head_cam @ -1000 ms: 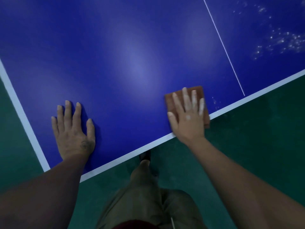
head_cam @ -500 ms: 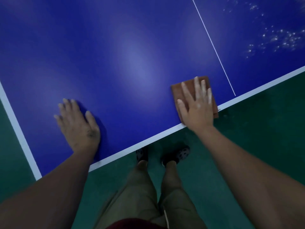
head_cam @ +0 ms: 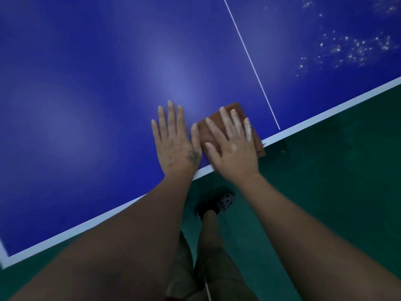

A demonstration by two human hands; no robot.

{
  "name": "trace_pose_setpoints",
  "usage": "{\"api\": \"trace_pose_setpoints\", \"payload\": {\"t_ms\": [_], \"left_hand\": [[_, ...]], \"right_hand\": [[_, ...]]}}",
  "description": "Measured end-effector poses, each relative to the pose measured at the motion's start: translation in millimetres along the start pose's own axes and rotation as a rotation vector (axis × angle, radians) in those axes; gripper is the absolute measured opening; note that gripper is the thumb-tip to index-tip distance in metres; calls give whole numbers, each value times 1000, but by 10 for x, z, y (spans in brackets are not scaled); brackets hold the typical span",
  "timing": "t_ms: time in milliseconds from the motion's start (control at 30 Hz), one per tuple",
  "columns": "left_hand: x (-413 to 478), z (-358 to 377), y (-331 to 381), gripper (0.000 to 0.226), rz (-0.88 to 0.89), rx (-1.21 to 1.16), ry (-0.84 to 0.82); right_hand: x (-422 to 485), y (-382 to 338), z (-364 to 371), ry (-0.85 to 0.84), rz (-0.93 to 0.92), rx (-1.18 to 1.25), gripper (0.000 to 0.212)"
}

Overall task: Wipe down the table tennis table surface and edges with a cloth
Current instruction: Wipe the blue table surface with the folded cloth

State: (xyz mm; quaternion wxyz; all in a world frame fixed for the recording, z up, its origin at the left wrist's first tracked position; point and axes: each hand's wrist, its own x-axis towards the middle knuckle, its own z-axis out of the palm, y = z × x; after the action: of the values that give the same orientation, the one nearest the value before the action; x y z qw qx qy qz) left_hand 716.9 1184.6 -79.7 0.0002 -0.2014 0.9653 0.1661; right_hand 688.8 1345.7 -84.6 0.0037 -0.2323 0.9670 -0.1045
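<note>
My right hand [head_cam: 234,148] lies flat, fingers straight and spread, pressing the one folded brown cloth [head_cam: 205,134] at the near edge of the blue table-tennis bench [head_cam: 97,83]. The cloth's long axis points away from me, roughly parallel to the thin white centre line [head_cam: 251,64]; its near corner overhangs the white border stripe [head_cam: 325,114]. My left hand [head_cam: 175,144] rests open just beside it, holding nothing. Below lies a dark green floor [head_cam: 336,181].

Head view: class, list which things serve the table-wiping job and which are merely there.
Job: brown cloth; right hand pressing it; left hand flat beside it; blue table tennis table; its white edge line; white specks.
Merely there: green floor; shoe; trousers.
</note>
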Motion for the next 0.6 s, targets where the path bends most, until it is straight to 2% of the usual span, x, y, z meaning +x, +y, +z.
{"api": "trace_pose_setpoints", "payload": {"t_ms": [67, 200, 333, 400, 467, 533, 600], "left_hand": [[-33, 73, 22, 69, -1, 106, -2], [-28, 108, 48, 70, -22, 158, 8], [-25, 117, 62, 68, -23, 165, 16], [-20, 112, 64, 67, -25, 145, 23], [-12, 113, 72, 67, -26, 130, 26], [-8, 117, 77, 67, -26, 132, 28], [-8, 126, 76, 66, -24, 125, 30]], "right_hand": [[49, 500, -121, 12, 47, -24, 60], [152, 1291, -354, -22, 166, -61, 60], [261, 1207, -366, -43, 211, -57, 62], [280, 930, -291, -37, 121, -33, 63], [291, 708, -199, -46, -67, 16, 63], [353, 687, -163, -49, -213, 50, 62], [479, 859, -181, -36, -268, 64, 60]]}}
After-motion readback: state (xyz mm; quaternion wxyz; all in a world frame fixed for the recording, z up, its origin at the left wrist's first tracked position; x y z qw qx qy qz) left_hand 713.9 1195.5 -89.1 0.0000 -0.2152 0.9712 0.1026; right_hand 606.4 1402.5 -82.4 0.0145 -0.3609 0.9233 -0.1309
